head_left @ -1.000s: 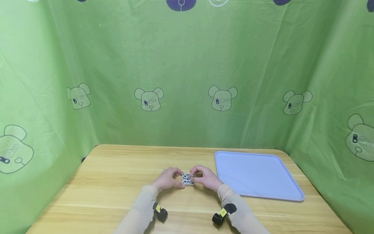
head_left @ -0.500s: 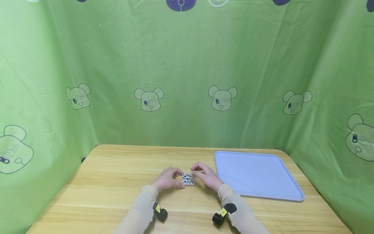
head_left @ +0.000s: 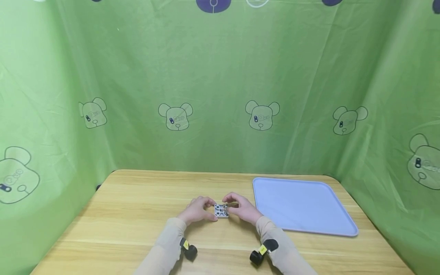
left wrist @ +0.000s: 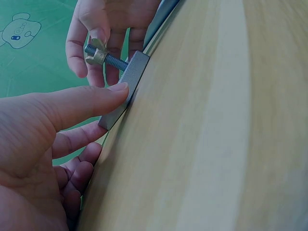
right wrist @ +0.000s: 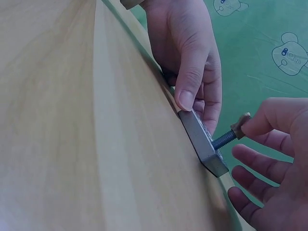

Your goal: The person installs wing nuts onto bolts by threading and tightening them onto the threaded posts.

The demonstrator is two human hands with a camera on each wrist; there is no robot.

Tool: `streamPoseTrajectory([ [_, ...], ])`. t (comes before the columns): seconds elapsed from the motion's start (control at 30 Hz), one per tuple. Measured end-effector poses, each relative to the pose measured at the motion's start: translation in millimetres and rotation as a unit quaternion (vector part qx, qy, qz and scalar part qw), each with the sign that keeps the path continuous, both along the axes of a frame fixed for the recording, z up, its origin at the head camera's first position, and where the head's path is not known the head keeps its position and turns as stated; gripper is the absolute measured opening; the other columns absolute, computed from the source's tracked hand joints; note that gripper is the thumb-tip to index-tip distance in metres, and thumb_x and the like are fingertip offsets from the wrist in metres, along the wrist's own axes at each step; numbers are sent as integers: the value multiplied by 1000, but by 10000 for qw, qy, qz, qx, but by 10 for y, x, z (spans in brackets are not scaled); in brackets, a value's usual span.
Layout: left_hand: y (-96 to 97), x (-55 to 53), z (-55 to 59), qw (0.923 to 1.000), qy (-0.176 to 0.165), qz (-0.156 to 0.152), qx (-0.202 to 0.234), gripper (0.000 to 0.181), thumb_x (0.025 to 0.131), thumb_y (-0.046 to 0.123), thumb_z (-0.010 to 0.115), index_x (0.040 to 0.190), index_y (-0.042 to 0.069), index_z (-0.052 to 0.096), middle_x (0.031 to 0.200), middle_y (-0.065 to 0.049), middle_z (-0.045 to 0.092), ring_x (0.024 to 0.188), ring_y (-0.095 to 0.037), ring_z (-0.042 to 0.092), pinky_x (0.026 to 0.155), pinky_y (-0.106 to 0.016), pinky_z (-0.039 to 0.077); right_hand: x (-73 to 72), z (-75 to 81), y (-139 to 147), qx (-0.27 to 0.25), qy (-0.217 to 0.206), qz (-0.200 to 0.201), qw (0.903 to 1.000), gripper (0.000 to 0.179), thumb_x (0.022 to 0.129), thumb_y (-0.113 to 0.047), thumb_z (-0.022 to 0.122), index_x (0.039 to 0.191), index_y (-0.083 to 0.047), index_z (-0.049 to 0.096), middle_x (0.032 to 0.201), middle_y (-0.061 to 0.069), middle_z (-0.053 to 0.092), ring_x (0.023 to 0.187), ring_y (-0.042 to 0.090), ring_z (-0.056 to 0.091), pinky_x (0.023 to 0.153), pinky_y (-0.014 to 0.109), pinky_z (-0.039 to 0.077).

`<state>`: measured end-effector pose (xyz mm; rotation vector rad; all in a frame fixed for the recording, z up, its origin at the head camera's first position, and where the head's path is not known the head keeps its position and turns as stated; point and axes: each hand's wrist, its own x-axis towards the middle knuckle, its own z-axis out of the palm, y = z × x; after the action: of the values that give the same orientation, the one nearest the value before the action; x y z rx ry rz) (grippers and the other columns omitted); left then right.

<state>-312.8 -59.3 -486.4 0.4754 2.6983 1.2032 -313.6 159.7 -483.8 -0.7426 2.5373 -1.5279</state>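
A small square grey metal block (head_left: 221, 211) with several round holes in its top lies on the wooden table. My left hand (head_left: 196, 210) grips its left side, thumb on the near face and fingers at the far side. Out of the block rises a threaded bolt (right wrist: 224, 140) carrying a brass-coloured wing nut (left wrist: 96, 54) near its free end. My right hand (head_left: 245, 210) pinches this wing nut, its thumb (right wrist: 262, 118) against one wing. The other right fingers (right wrist: 257, 163) spread loosely beside the bolt. The right index fingertip is partly hidden behind the thumb.
A pale blue-lilac tray (head_left: 306, 206) lies to the right, just beyond my right wrist. Behind the wooden table (head_left: 137, 191) hangs a green curtain (head_left: 220, 149) with bear prints. Black wrist cameras (head_left: 256, 258) jut inward from both forearms.
My right fingers came away from the wing nut half a second ago and have closed in on it again. The left hand and the block stay in place.
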Motion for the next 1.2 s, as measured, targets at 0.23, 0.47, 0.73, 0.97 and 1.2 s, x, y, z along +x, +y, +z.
streamPoseTrajectory([
  [0.23,-2,9,7,10000,-17,-17,13,51,65,28,86,111,19,67,108,-4,59,101,-21,48,90,-47,40,8,5,8,11,25,50,10000,22,84,-5,65,105,0,63,117,20,63,117,39,55,101,56,45],
  [0.47,-6,15,22,10000,-33,-33,26,52,66,28,85,113,17,67,109,-4,59,102,-22,48,91,-48,39,1,-2,9,162,122,-56,9998,16,82,-9,68,95,-1,62,117,22,62,113,35,57,101,53,46],
  [0.73,-8,4,9,10000,-21,-49,-2,52,66,29,85,114,18,66,109,-4,59,103,-22,48,91,-48,40,-13,-18,-4,128,-5,-188,9997,18,82,-13,73,90,-5,59,115,18,63,111,31,58,101,52,46],
  [0.97,-5,-3,-5,10000,-10,-22,3,51,65,29,85,112,18,67,108,-3,59,102,-22,48,91,-48,40,-15,-18,-10,142,25,-294,9995,21,90,-18,64,104,-3,61,114,16,64,114,32,57,103,55,43],
  [1.2,3,-9,-13,10000,32,-5,6,51,65,29,86,111,18,67,107,-3,60,100,-21,48,90,-47,40,-16,-1,-8,10,109,-468,9988,15,91,-8,52,101,-1,61,114,17,65,114,33,58,102,54,42],
])
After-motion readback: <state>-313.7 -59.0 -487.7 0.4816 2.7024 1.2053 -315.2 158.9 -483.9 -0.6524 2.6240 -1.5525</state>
